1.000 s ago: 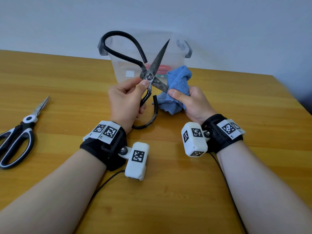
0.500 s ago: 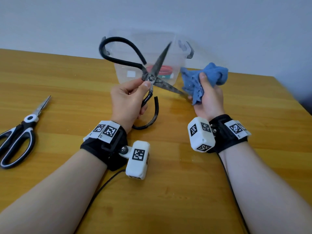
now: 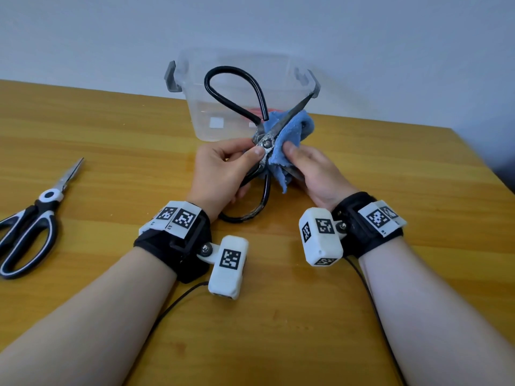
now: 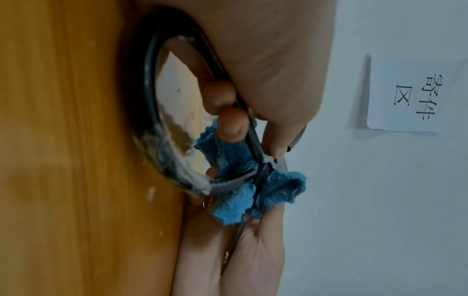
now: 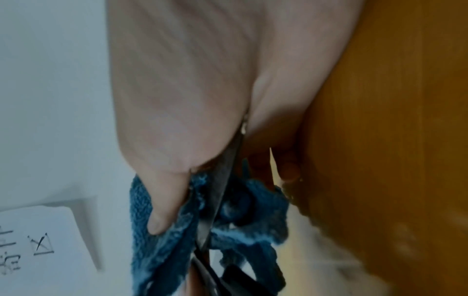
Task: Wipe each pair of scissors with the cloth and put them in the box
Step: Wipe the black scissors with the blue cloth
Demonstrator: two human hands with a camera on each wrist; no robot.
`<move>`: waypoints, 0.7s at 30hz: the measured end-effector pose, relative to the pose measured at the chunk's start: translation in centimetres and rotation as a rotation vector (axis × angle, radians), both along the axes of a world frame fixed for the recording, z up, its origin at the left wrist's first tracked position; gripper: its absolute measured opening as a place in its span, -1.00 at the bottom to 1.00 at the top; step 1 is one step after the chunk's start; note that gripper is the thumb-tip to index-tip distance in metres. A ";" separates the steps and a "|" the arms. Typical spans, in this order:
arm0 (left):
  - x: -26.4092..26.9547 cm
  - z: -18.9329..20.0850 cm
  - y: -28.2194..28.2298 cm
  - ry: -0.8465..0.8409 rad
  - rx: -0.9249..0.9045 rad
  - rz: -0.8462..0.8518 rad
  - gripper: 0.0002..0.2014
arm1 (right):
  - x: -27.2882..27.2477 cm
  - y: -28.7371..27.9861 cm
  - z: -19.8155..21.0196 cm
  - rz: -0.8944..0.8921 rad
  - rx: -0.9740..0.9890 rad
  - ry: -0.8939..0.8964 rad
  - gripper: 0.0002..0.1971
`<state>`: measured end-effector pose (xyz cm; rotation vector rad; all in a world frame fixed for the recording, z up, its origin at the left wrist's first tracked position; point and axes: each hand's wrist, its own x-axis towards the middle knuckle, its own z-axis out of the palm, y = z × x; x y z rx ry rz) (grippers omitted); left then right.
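Note:
My left hand (image 3: 223, 171) pinches the black-handled iron scissors (image 3: 266, 140) at the pivot, blades spread, one handle loop up in front of the box. My right hand (image 3: 315, 168) grips the blue cloth (image 3: 289, 135), wrapped round the lower blade close to the pivot. The upper blade points up-right over the cloth. In the left wrist view the cloth (image 4: 240, 180) bunches round the blade below my fingers (image 4: 228, 120). In the right wrist view my thumb (image 5: 164, 200) presses the cloth (image 5: 172, 240) against the blade (image 5: 220, 190). The clear plastic box (image 3: 200, 118) stands behind, something red inside.
A second pair of scissors (image 3: 30, 227) with black-and-white handles lies shut at the left edge of the wooden table (image 3: 278, 330). A wall (image 3: 250, 23) rises just behind the box. A paper sign (image 4: 418, 94) hangs on the wall.
My right hand had drawn the cloth off the lower blade's tip, then came back; now the cloth is wrapped round that blade near the pivot. The scissors have shifted slightly right.

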<state>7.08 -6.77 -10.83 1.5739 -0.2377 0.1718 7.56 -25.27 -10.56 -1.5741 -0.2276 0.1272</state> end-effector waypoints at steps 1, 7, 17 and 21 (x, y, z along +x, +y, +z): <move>0.0 0.1 0.0 0.005 -0.011 0.005 -0.91 | 0.0 0.2 0.0 0.000 -0.020 -0.012 -0.70; 0.1 0.0 0.1 0.015 -0.004 -0.073 -0.88 | 0.4 0.5 -0.5 0.001 -0.017 -0.019 -0.78; -0.1 0.3 -0.4 0.104 0.092 -0.225 -0.81 | 0.8 0.2 -0.3 -0.188 0.303 0.062 -0.90; -0.2 0.2 -0.6 0.106 0.093 -0.204 -0.79 | 0.8 0.5 -0.3 -0.278 0.383 0.080 -0.90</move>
